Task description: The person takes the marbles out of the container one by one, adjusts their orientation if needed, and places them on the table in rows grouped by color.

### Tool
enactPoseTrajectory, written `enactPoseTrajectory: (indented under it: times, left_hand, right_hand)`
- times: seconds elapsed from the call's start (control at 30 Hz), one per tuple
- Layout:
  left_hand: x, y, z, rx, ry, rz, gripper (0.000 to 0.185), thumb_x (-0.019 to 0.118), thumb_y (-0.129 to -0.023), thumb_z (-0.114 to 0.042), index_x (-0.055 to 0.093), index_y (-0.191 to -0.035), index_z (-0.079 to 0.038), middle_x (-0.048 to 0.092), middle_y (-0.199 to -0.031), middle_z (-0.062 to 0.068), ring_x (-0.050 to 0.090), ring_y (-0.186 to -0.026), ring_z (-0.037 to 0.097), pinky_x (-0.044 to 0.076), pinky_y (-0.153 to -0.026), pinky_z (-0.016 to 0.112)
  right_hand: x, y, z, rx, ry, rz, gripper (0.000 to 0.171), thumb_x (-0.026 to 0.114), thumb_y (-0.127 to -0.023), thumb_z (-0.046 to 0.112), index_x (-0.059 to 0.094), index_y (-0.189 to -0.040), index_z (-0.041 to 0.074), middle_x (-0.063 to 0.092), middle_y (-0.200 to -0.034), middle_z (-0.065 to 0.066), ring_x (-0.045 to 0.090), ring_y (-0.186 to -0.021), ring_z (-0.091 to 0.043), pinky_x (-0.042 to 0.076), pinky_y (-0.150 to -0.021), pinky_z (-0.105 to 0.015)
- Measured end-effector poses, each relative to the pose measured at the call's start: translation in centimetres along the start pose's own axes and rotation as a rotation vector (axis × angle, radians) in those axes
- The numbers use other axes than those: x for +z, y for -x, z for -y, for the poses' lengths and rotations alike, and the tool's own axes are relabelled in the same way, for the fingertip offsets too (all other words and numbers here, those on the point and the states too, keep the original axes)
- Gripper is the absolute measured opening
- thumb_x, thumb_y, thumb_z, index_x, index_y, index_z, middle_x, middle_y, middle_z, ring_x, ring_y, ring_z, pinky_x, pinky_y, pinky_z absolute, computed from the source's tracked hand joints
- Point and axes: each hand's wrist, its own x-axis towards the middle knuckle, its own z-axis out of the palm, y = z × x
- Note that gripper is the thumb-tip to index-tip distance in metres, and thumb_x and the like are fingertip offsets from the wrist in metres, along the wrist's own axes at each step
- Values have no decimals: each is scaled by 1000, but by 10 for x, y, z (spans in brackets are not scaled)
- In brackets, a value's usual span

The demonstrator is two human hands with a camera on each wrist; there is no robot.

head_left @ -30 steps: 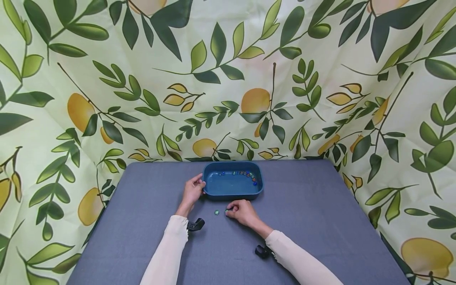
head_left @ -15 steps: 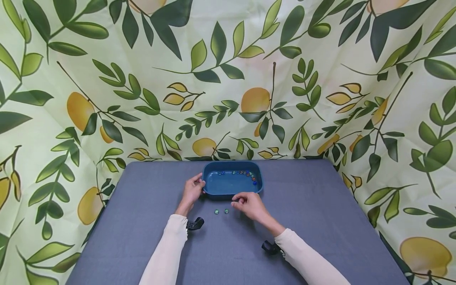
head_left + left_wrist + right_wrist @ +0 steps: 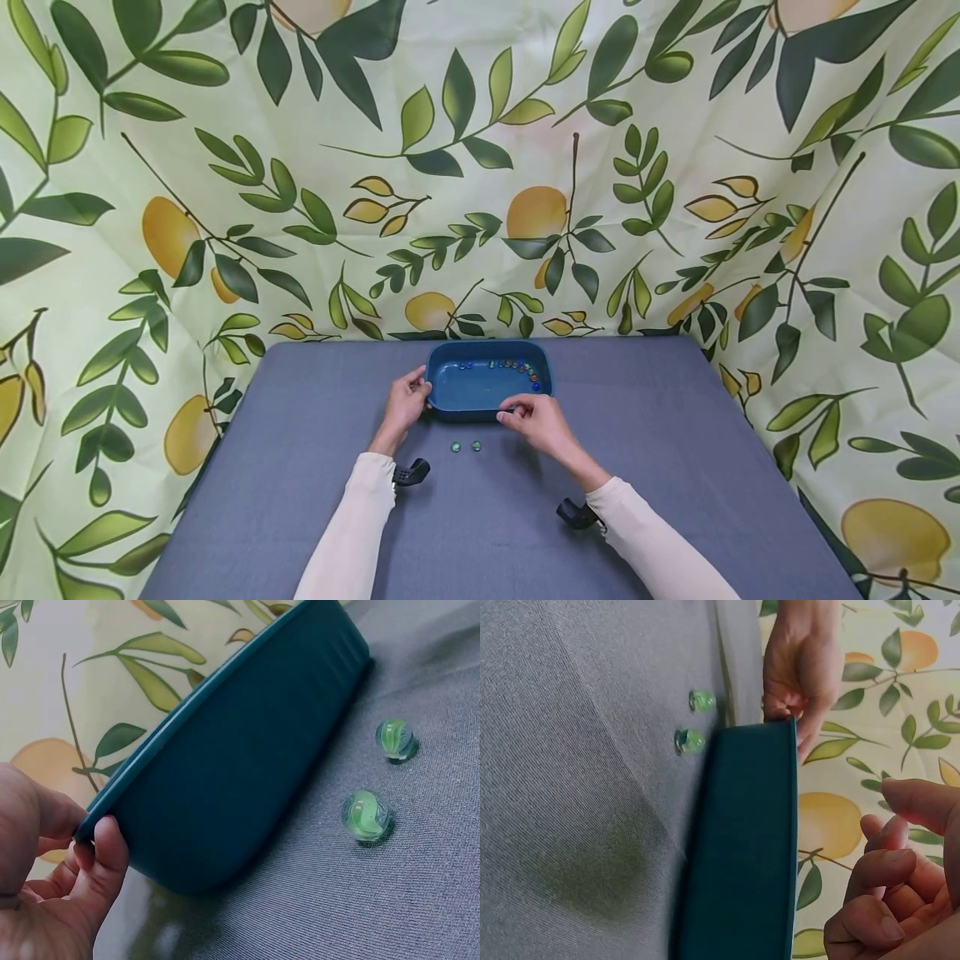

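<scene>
A dark blue rectangular tub (image 3: 468,416) stands at the far side of the table. My left hand (image 3: 405,408) pinches its left rim between thumb and fingers, as the left wrist view shows at the tub's edge (image 3: 217,780). Two clear marbles with green swirls, one on the left (image 3: 456,447) and one on the right (image 3: 476,446), lie side by side on the cloth in front. Over the tub's front right rim hovers my right hand (image 3: 542,423). Its loosely bent fingers (image 3: 885,866) hold nothing in the right wrist view.
Several coloured marbles (image 3: 522,367) lie inside the tub along its back and right walls. Grey-blue cloth (image 3: 637,467) covers the table. A leaf-and-fruit patterned curtain (image 3: 465,192) hangs behind and at both sides. Black wrist cameras (image 3: 576,513) are strapped to both forearms.
My right hand has let go of the right green marble, leaving it on the cloth, and has moved right and up to the tub's front rim. The left hand stays in place.
</scene>
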Motion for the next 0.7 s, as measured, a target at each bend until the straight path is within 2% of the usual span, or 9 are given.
enactPoseTrajectory:
  times: [0.33,0.7]
  left_hand:
    - [1,-3,3,16,7,0,47,53,-98,-7,46,-145,-3,45,-94,5,54,-72,15,54,-62,29]
    - [1,-3,3,23,6,1,47,53,-99,-7,46,-145,-2,46,-93,5,53,-69,13,53,-61,28]
  right_hand:
    - [-5,-3,-4,11,12,-16,11,76,-86,22,75,-92,13,56,-64,5,45,-54,-9,37,-51,-22]
    - [-24,-16,-3,1,14,-60,15,75,-87,21,75,-96,9,55,-66,1,45,-56,-12,36,-53,-23]
